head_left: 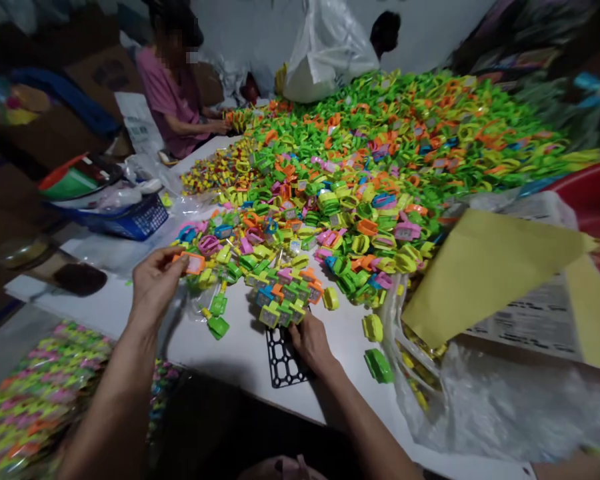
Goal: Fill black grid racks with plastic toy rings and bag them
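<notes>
My left hand [155, 283] is raised at the left of the white table [230, 360], pinching an orange plastic toy ring with a pink square top [194, 263] between thumb and fingers. My right hand [313, 343] lies over a black plastic grid frame [283, 357], its fingertips among a tight cluster of square-topped rings [280, 300]. Whether those fingers grip a ring is hidden. A large heap of green, orange, yellow and pink plastic rings [360, 180] spreads across the table beyond both hands. Loose green rings [219, 327] lie near my left wrist.
A co-worker in a pink shirt [170, 93] sits at the far table edge, hands at the heap. A second person's head [385, 33] shows behind a white sack [325, 60]. A yellow sheet [485, 273], transparent bag [480, 407] and red basin [595, 207] lie right; a blue basket [130, 220] stands left.
</notes>
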### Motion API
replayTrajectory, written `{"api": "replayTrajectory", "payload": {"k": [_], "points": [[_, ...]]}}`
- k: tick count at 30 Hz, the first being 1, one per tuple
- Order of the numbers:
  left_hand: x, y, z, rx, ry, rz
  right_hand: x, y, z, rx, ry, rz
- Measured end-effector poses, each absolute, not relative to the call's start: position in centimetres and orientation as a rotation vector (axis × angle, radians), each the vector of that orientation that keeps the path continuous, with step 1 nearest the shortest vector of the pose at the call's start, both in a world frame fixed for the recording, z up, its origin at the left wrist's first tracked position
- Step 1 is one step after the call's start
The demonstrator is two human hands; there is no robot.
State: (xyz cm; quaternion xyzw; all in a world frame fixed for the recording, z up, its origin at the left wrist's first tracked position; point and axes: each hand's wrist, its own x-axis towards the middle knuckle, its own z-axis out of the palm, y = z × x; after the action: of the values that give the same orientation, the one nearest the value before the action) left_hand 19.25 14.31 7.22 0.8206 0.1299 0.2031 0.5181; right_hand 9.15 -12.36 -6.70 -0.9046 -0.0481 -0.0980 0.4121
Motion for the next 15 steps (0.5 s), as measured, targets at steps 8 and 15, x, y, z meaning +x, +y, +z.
{"api": "replayTrajectory", "payload": {"k": [8,15], "points": [[11.6,4.1,7.1,1.498,0.098,0.083,8.8,-13.5,-5.6,-2.108,-0.122,-0.156],[8.2,4.9,6.0,1.661,0.128,0.004,3.3,-17.6,0.4,-2.08,-0.021,-0.373]]}}
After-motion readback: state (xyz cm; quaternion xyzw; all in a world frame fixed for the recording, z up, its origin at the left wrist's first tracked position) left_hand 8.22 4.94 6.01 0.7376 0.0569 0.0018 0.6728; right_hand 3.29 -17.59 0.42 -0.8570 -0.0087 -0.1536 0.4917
